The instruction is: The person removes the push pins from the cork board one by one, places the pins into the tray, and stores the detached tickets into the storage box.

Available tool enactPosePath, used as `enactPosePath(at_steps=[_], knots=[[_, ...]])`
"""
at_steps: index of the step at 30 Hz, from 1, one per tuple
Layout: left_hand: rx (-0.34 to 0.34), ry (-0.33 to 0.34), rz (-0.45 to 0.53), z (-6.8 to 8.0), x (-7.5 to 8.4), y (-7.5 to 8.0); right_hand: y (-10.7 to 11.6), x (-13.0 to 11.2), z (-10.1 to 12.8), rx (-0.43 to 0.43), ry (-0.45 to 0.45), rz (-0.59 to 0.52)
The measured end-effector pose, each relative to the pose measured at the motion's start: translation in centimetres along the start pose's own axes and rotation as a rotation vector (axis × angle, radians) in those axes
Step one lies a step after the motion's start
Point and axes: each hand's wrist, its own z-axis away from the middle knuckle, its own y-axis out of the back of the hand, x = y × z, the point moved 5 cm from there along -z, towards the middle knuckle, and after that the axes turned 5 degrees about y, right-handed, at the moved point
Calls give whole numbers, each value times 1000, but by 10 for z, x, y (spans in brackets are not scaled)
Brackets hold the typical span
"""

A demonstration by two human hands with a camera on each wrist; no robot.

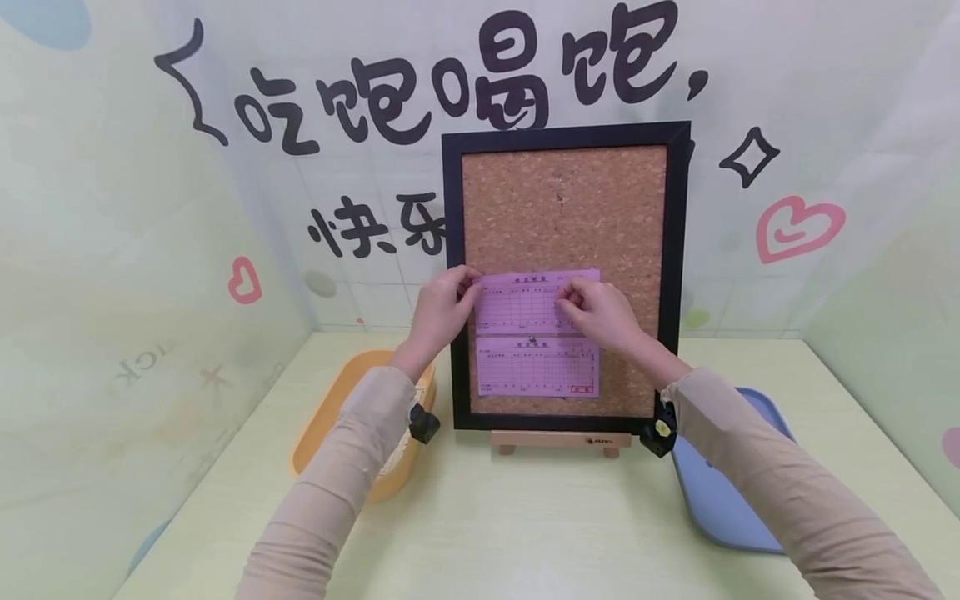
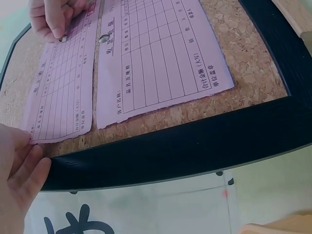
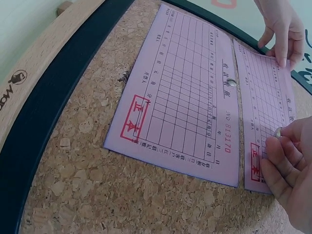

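Two pink receipt slips lie one above the other on a black-framed cork board (image 1: 562, 208). My left hand (image 1: 442, 308) pinches the upper slip (image 1: 517, 312) at its upper left corner. Near that slip's right side, my right hand (image 1: 600, 312) pinches a small silver thumbtack (image 2: 62, 39) between thumb and finger, its head against the paper. Another silver thumbtack (image 3: 231, 83) sits at the top middle of the lower slip (image 1: 536, 367). Red stamp boxes (image 3: 134, 117) mark the slips. The right fingers hide part of the upper slip.
A small wooden easel (image 1: 562, 439) supports the board on the pale green table (image 1: 555, 525). An orange container (image 1: 315, 425) stands to the left, partly behind the left arm. To the right, a blue tray (image 1: 712, 500) lies partly under the right sleeve.
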Motion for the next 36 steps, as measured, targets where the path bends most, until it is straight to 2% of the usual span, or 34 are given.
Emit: enactPosePath(at_steps=[10,19,31,36], knots=[[-5,-4,-18,0,1,0,0,-1,0,19,36,51],[-3,5,-4,0,3,1,2,1,5,31,32,-2],[55,14,11,11,-7,20,13,7,30,4,11,-33],[58,55,27,18,-13,32,21,12,43,18,20,8]])
